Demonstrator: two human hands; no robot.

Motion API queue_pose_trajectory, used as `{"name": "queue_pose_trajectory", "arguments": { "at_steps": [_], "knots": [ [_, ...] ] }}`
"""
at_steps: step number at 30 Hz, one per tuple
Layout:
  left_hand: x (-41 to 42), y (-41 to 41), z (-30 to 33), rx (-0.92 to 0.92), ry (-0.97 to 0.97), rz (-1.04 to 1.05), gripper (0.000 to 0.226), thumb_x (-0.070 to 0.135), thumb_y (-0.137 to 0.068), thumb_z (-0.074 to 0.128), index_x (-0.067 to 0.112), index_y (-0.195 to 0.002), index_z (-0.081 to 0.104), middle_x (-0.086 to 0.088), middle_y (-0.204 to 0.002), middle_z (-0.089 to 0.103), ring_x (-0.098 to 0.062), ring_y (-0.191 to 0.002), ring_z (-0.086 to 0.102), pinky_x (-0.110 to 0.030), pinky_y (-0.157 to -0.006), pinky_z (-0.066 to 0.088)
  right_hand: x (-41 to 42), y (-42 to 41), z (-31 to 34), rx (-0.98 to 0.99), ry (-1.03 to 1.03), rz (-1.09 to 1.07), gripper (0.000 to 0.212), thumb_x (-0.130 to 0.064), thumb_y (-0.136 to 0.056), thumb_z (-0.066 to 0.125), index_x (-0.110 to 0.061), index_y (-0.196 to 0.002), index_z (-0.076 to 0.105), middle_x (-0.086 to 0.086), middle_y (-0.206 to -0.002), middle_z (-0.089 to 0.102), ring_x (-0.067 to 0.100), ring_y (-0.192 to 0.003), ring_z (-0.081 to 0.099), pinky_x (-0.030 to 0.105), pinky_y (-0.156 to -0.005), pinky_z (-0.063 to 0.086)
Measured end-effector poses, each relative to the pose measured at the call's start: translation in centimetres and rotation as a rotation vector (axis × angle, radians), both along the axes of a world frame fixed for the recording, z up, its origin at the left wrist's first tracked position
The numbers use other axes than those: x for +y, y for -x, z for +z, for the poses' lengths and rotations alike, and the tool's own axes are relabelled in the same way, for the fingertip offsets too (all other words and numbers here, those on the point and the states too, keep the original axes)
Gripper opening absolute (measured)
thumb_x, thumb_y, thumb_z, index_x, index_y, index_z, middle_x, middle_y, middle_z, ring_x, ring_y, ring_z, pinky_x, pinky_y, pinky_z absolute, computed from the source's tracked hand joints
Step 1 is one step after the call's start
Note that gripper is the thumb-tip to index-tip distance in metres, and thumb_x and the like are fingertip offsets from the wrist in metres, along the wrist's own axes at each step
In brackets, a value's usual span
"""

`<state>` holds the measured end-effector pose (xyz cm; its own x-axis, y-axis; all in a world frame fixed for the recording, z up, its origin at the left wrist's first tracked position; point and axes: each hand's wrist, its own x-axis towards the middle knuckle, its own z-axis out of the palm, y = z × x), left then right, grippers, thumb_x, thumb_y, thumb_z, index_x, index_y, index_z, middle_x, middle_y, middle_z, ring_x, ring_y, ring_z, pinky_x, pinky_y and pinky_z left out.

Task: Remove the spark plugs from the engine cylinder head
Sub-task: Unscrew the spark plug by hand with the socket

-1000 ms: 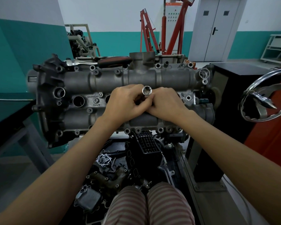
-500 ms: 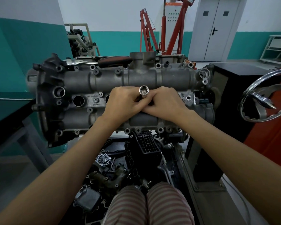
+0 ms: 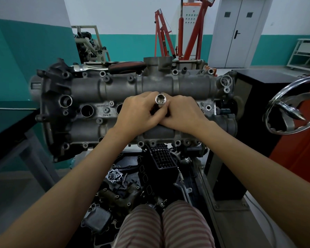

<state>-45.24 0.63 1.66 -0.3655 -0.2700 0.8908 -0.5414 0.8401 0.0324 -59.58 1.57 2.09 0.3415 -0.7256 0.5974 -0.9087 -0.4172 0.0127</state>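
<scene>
The grey cylinder head [image 3: 89,126] lies across the middle of the view with open spark plug wells [image 3: 86,110] on its left half. A chrome spark plug socket [image 3: 160,100] stands upright over a well near the centre, its open square end facing me. My left hand [image 3: 139,115] and my right hand [image 3: 183,114] meet around the socket, fingers curled on its shaft from both sides. The well under the hands and any plug in it are hidden.
A ratchet with a red-black handle [image 3: 115,67] rests on the far edge of the head. Loose engine parts [image 3: 118,183] lie below, by my striped knees. A chrome handwheel [image 3: 293,106] juts in on the right. Red engine cranes [image 3: 183,27] stand behind.
The socket has sunk slightly and shifted a little left between my hands. Both hands stay clasped around it in nearly the same spot.
</scene>
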Motion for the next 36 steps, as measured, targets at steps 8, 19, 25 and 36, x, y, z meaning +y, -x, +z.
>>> {"name": "queue_pose_trajectory", "arguments": {
  "at_steps": [8,19,25,36],
  "knots": [
    [0.62,0.03,0.33,-0.021,-0.084,-0.011,0.024,0.028,-0.081,0.043,0.009,-0.068,0.04,0.004,-0.064,0.039,-0.022,-0.05,0.039,-0.029,-0.046,0.03,0.11,0.05,0.05,0.053,0.032,0.005,0.042,-0.045,-0.079,0.036,-0.011,-0.088,0.058,0.008,-0.073,0.064,0.031,-0.07,0.059,0.028,-0.055,0.027],
    [0.07,-0.02,0.1,0.005,-0.042,-0.009,0.028,0.028,-0.083,0.05,0.02,-0.062,0.033,0.011,-0.055,0.033,-0.01,-0.047,0.031,-0.023,-0.048,0.024,0.52,0.17,0.11,0.009,-0.041,0.008,0.034,-0.032,-0.086,0.051,-0.019,-0.058,0.038,0.011,-0.06,0.059,0.032,-0.062,0.057,0.028,-0.053,0.027],
    [0.12,0.13,0.13,0.0,-0.045,-0.006,0.024,0.026,-0.08,0.048,0.018,-0.063,0.033,0.008,-0.055,0.033,-0.014,-0.047,0.031,-0.024,-0.048,0.024,0.22,0.02,0.07,0.039,-0.003,-0.001,0.029,-0.038,-0.085,0.049,-0.012,-0.091,0.061,0.009,-0.076,0.065,0.031,-0.073,0.06,0.029,-0.057,0.03],
    [-0.24,-0.01,-0.05,0.024,-0.04,-0.053,0.033,0.029,-0.086,0.057,0.026,-0.062,0.033,0.003,-0.048,0.044,-0.011,-0.046,0.035,-0.024,-0.045,0.032,-0.07,0.03,-0.25,0.012,0.056,0.013,0.05,-0.053,-0.081,0.037,-0.015,-0.106,0.058,0.005,-0.084,0.069,0.026,-0.079,0.063,0.03,-0.058,0.037]
  ]
}}
